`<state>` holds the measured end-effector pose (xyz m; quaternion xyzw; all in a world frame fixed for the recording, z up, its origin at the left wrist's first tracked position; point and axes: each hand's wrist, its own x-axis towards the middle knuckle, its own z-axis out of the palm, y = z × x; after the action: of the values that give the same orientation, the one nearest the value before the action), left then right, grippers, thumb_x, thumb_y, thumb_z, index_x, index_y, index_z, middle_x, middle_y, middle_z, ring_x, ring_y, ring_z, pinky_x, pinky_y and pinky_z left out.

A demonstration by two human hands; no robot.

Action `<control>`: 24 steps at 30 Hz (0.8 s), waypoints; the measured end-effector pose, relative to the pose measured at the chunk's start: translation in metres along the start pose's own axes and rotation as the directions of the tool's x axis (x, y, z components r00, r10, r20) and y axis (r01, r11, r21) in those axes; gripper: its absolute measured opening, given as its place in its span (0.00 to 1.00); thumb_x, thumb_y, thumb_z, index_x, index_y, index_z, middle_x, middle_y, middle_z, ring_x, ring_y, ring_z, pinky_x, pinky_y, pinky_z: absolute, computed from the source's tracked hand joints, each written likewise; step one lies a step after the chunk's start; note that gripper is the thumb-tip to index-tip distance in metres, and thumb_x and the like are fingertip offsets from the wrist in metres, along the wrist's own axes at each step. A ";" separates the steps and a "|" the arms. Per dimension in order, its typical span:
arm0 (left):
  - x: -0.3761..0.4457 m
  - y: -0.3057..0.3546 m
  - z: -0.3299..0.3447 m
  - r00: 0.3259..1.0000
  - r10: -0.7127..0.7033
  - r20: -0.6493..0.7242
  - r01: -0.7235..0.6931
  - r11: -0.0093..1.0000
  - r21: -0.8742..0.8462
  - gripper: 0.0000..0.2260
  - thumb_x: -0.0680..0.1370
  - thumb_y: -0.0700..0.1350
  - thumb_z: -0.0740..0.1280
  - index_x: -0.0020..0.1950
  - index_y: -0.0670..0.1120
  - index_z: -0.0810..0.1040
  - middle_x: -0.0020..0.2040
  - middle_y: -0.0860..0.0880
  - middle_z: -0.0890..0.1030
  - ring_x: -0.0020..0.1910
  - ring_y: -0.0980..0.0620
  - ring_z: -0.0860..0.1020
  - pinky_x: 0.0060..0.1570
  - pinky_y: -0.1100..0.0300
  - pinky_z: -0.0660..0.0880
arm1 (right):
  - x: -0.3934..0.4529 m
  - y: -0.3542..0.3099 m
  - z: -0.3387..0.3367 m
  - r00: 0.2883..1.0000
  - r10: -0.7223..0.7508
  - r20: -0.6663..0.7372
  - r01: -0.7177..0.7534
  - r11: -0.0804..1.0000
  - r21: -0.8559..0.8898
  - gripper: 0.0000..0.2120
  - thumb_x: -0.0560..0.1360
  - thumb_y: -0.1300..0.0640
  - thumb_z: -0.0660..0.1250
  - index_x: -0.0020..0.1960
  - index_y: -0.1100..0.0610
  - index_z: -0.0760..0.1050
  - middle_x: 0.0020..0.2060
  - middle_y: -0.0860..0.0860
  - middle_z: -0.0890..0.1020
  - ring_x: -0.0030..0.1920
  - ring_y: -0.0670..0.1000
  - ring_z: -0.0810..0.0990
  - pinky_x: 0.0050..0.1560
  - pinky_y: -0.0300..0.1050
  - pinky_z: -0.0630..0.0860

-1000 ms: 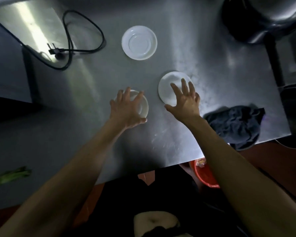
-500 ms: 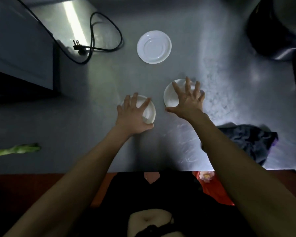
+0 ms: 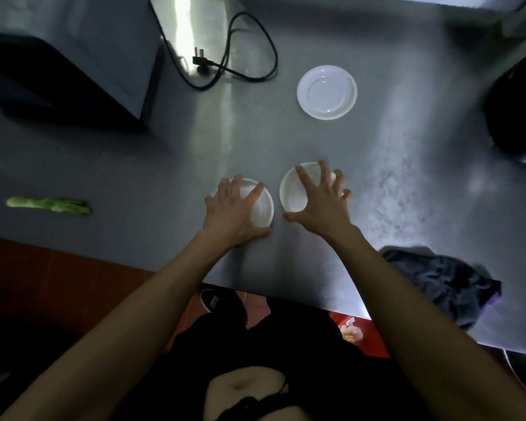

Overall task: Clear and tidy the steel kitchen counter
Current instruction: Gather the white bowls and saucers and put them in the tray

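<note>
Two small round white dishes, left dish (image 3: 260, 208) and right dish (image 3: 293, 189), side by side on the brushed steel counter (image 3: 392, 177). Left hand (image 3: 233, 212) and right hand (image 3: 319, 205) spread flat on them (fingers splayed, gripping nothing). Glossy saucer (image 3: 327, 92) beyond, crumpled dark rag (image 3: 441, 284) near the edge.
</note>
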<state>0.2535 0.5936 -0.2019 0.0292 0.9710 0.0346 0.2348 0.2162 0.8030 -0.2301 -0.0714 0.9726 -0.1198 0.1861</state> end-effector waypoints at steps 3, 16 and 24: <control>-0.020 -0.031 0.004 0.999 -0.032 -0.043 0.030 0.999 -0.039 0.46 0.65 0.71 0.69 0.77 0.60 0.53 0.76 0.45 0.53 0.74 0.38 0.55 0.65 0.34 0.64 | -0.005 -0.037 0.005 0.996 -0.091 -0.023 0.091 0.996 -0.009 0.53 0.61 0.31 0.74 0.78 0.40 0.50 0.78 0.55 0.49 0.75 0.67 0.51 0.66 0.71 0.64; -0.139 -0.208 0.048 0.957 -0.278 -0.075 0.245 0.922 -0.299 0.48 0.65 0.70 0.71 0.79 0.62 0.50 0.79 0.45 0.48 0.77 0.37 0.49 0.68 0.33 0.60 | -0.051 -0.230 0.045 0.941 -0.334 0.048 0.337 0.926 -0.169 0.56 0.59 0.32 0.75 0.78 0.39 0.49 0.77 0.54 0.49 0.73 0.66 0.51 0.64 0.68 0.67; -0.221 -0.324 0.069 0.872 -0.481 -0.091 0.419 0.830 -0.369 0.48 0.66 0.72 0.68 0.79 0.64 0.47 0.80 0.45 0.46 0.78 0.38 0.47 0.69 0.33 0.58 | -0.065 -0.373 0.074 0.852 -0.514 0.094 0.522 0.829 -0.199 0.53 0.60 0.32 0.73 0.78 0.41 0.51 0.77 0.55 0.50 0.74 0.66 0.51 0.64 0.70 0.66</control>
<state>0.4681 0.2585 -0.1886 -0.2451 0.9467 0.1464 0.1492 0.3391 0.4413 -0.1782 -0.3543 0.9203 -0.0573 0.1553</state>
